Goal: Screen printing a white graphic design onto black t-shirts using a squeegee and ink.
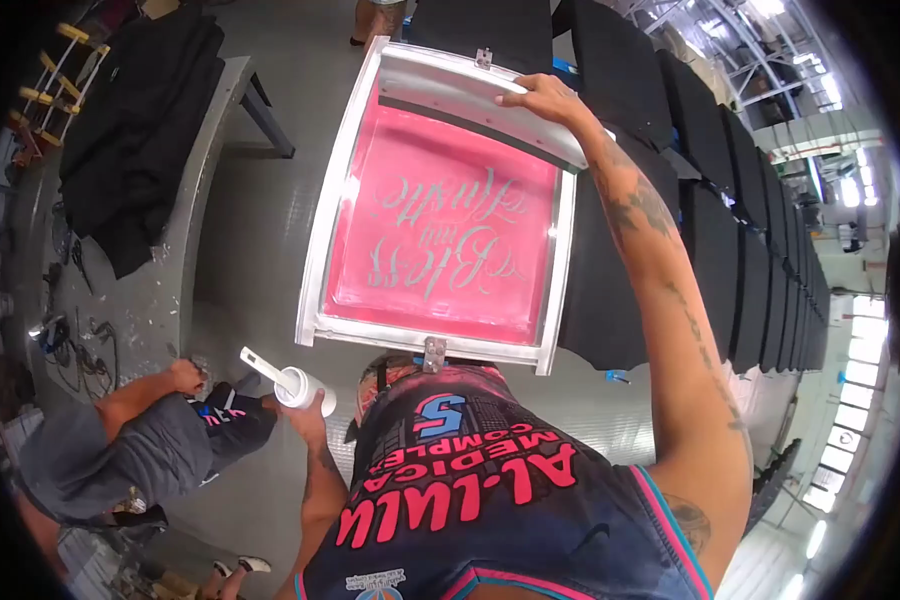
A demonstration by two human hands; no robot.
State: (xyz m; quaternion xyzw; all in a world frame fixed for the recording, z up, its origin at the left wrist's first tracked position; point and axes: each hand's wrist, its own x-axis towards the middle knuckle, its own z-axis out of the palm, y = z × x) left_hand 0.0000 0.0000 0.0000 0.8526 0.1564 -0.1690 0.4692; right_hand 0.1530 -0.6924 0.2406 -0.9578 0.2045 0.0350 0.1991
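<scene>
A screen printing frame (315,250) with a silver metal rim and a pink mesh is held up in front of my body. Pale lettering shows in the mesh. A long silver squeegee (430,88) with a dark edge lies across the frame's far end. My right hand (548,98) is closed at the far rim, its fingers over the frame's edge beside the squeegee; how much it touches the squeegee, I cannot tell. Low on the left, my left hand (308,408) is wrapped round a white tub (317,393). A white spatula (272,371) leans out of that tub.
Rows of black-covered printing boards (620,70) run along the right. On the left stands a grey worktable (160,300) with black garments (135,130) and cables. Another person (140,435) in a dark shirt is close on my left. Someone's legs (378,20) show at the far end.
</scene>
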